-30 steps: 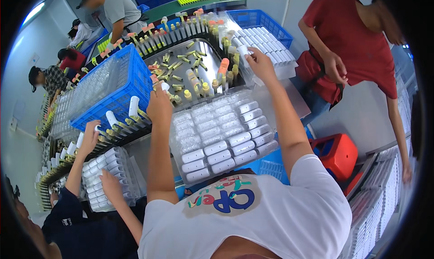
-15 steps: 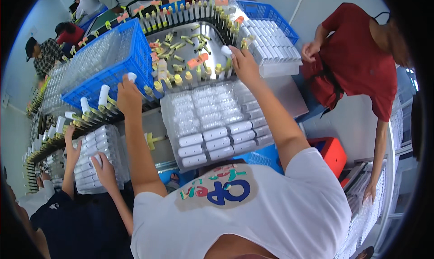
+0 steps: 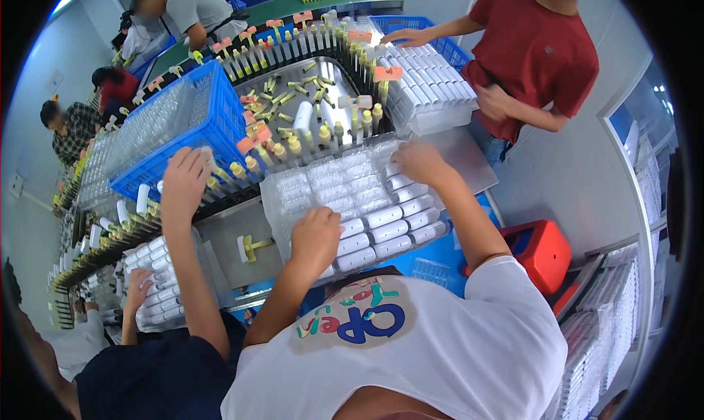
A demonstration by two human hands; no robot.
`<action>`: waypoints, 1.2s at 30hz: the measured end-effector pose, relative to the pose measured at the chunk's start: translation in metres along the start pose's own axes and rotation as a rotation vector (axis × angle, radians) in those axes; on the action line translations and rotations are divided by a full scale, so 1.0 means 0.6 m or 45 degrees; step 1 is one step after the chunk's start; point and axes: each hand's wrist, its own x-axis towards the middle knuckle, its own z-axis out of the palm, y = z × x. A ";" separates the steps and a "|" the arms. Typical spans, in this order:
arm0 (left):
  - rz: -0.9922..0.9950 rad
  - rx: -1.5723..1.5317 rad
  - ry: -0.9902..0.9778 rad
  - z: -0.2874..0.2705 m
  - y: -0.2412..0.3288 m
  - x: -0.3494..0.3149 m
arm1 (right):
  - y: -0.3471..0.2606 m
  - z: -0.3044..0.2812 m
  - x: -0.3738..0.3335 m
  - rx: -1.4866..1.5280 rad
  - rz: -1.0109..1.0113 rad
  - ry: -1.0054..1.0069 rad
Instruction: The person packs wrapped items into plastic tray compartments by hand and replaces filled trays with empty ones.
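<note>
A clear plastic tray (image 3: 273,200) with moulded pockets lies in front of me, its near and right pockets filled with white cylindrical pieces (image 3: 391,231). My left hand (image 3: 315,238) is over the tray's near left part, fingers curled down; whatever they hold is hidden beneath them. Over the far right pockets, my right hand (image 3: 422,163) has its fingertips closed on a white piece (image 3: 394,170) at the pocket column. Beyond the tray runs a line of upright holders with yellowish tops (image 3: 295,144). One white cylinder (image 3: 302,117) stands on that line.
A metal tray (image 3: 339,72) holds loose yellow-and-black pieces. To its left stands a blue crate (image 3: 220,119) with clear trays. A co-worker's hand (image 3: 185,177) reaches to the holders. Another co-worker in red stands by stacked filled trays (image 3: 433,79). A red box (image 3: 539,248) is at right.
Both my hands have come back from the line of holders, where each gripped a white piece, down onto the clear tray. The co-worker in red now reaches toward the stacked trays.
</note>
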 end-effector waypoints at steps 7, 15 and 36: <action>0.139 0.109 -0.242 0.032 -0.007 0.008 | 0.031 -0.014 -0.002 0.275 -0.116 0.151; -0.191 -0.416 -0.094 -0.006 0.004 -0.001 | 0.080 -0.072 0.098 1.049 0.117 0.842; -0.511 0.355 0.349 0.045 -0.185 0.265 | 0.102 0.005 0.037 1.128 0.313 0.880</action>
